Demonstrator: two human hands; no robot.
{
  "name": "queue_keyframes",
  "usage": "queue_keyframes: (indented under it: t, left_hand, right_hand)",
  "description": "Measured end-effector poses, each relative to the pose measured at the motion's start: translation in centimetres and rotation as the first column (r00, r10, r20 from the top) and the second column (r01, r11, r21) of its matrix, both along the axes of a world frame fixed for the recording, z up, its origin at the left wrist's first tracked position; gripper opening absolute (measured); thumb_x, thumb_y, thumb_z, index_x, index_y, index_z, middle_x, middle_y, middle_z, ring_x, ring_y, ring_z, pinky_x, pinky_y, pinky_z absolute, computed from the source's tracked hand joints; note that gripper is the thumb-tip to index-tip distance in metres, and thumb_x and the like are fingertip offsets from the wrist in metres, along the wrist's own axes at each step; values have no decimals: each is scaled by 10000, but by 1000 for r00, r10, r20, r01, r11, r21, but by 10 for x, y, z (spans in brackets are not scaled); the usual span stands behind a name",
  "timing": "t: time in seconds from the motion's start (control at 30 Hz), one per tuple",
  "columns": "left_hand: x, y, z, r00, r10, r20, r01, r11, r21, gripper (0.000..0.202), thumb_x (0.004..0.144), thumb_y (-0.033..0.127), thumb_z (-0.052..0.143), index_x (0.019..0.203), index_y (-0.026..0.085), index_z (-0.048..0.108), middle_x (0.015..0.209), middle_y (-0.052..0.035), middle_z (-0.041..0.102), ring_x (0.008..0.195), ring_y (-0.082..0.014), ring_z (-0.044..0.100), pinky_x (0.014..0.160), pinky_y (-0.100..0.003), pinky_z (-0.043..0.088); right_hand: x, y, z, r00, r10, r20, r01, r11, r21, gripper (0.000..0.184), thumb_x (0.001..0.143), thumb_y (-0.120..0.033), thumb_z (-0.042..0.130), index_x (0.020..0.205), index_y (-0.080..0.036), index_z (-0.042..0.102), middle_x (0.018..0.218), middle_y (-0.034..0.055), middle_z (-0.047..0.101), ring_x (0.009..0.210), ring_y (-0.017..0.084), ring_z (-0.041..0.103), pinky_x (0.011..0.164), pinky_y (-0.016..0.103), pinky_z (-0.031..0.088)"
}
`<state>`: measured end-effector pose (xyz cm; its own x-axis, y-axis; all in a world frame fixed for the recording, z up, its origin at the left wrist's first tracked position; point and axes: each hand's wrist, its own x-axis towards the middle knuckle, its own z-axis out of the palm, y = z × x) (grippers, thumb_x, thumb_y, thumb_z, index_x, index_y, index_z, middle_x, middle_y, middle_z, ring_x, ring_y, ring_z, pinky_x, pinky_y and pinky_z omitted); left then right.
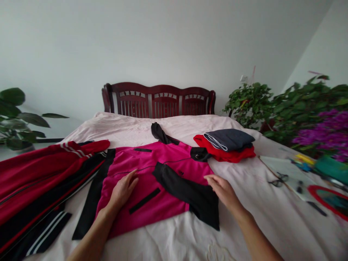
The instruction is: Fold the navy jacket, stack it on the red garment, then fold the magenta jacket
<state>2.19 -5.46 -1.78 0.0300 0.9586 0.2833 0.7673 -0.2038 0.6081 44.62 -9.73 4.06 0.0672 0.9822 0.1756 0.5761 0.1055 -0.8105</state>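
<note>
A magenta zip jacket [146,163] with black sleeves, collar and hem lies spread on the bed, its collar to the right. The near black sleeve [182,186] is folded across the front, while the far sleeve [160,133] sticks out away from me, its cuff bunched. My left hand [125,188] rests over the jacket body near the zip, fingers stretched, holding nothing visible. By the right shoulder edge is my right hand [223,189], its fingers extended and nothing seen in them; I cannot tell whether it touches the fabric.
Folded red and dark grey clothes [230,141] are stacked at the right. Red and black striped garments [46,174] lie at the left. Glasses [278,179] and a red-rimmed round object [330,199] sit far right. Behind stand a wooden headboard [164,101] and potted plants [248,101].
</note>
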Motion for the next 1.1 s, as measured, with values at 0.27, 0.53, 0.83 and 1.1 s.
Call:
queue_keyframes:
  t: [0.27, 0.53, 0.83, 1.1]
  left_hand:
    - [43, 12, 7, 989, 56, -134, -58, 998, -12, 488, 917, 379, 526, 1361, 177, 545, 1312, -126, 658, 1221, -273, 596, 1031, -423, 463]
    - [38, -27, 23, 972, -235, -22, 234, 970, -62, 478, 877, 410, 589, 1308, 205, 586, 1276, -117, 653, 1153, -249, 625, 998, -392, 498]
    - [-110, -131, 1, 844, -186, -503, 242, 969, 46, 748, 658, 139, 687, 1361, 351, 543, 1434, -39, 569, 1319, -296, 511, 1115, -451, 407]
    - [-126, -112, 13, 960, -87, -266, 99, 995, 33, 254, 858, 363, 600, 1085, 309, 700, 1113, -11, 753, 1045, -225, 696, 940, -288, 527]
  right_hand:
    - [-42, -13, -15, 879, 193, 436, -279, 950, 142, 163, 847, -233, 564, 900, -238, 718, 1121, 60, 718, 1075, 235, 631, 978, 415, 449]
    - [-15, -14, -15, 921, 153, 357, -150, 988, -37, 497, 852, -408, 578, 1310, -213, 572, 1298, 124, 644, 1188, 260, 607, 995, 408, 470]
    - [2, 11, -17, 966, 184, 181, -161, 978, -133, 491, 744, -437, 696, 1170, -193, 678, 1254, 150, 671, 1198, 339, 599, 1042, 483, 444]
    - [-22, 50, 26, 727, 110, -678, -160, 987, -11, 437, 733, -452, 776, 1101, -240, 673, 1013, 32, 758, 947, 233, 705, 858, 340, 546]
